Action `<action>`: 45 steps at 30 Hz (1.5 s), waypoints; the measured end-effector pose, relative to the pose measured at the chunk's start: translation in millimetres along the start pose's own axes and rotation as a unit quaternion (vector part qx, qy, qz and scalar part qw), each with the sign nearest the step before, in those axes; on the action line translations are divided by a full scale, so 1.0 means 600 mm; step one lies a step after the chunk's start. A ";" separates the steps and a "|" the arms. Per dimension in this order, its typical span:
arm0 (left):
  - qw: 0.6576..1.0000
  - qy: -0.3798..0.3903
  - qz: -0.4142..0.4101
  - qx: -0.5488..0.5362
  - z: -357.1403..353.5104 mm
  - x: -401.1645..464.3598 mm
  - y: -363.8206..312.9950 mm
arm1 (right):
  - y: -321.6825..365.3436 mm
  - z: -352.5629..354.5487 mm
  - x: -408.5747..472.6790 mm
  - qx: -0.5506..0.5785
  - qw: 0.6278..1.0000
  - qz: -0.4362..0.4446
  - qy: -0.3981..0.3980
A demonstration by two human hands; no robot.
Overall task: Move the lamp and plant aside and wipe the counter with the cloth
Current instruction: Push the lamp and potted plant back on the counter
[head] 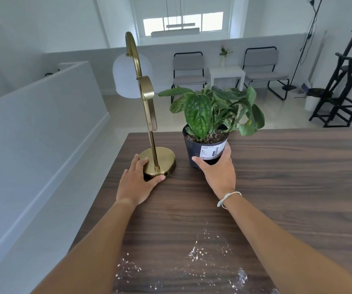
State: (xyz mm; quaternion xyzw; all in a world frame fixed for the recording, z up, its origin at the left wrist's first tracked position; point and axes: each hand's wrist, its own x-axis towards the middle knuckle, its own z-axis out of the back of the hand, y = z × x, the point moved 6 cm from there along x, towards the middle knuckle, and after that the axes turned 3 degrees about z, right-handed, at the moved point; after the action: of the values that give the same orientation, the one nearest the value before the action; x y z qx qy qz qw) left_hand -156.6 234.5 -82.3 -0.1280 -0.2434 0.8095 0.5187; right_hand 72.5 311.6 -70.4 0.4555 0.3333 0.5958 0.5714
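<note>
A brass lamp (157, 160) with a white shade stands near the far left corner of the dark wood counter (298, 187). My left hand (138, 181) grips the near left edge of its round base. Just to its right stands a leafy green plant (209, 109) in a black pot (202, 152) with a white label. My right hand (218, 168) is wrapped around the pot's near right side. White crumbs and powder (196, 251) lie scattered on the counter between my forearms. No cloth is in view.
The counter's left edge drops beside a white half wall (33, 115). Beyond the far edge, on the floor below, are two grey chairs (189, 71), a small white table (227, 74), a black shelf ladder (349, 81) and a floor lamp.
</note>
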 end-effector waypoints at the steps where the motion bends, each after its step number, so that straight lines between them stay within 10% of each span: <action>1: 1.000 0.000 0.000 0.000 0.000 0.003 0.000 | 0.000 -0.002 0.002 -0.002 1.000 -0.001 0.000; 30: 1.000 -0.012 -0.003 -0.007 0.000 0.040 0.014 | -0.010 -0.003 0.004 -0.031 0.999 -0.004 -0.008; 45: 0.987 0.034 0.066 -0.140 0.055 -0.226 -0.006 | -0.001 0.155 -0.161 -0.010 0.993 0.005 0.121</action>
State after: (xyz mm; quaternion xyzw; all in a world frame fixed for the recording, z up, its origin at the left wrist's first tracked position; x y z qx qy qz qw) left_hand -111.2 104.8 -58.5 -0.2426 -0.3277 0.7949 0.4493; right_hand 152.1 205.3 -53.1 0.3756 0.3915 0.6529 0.5286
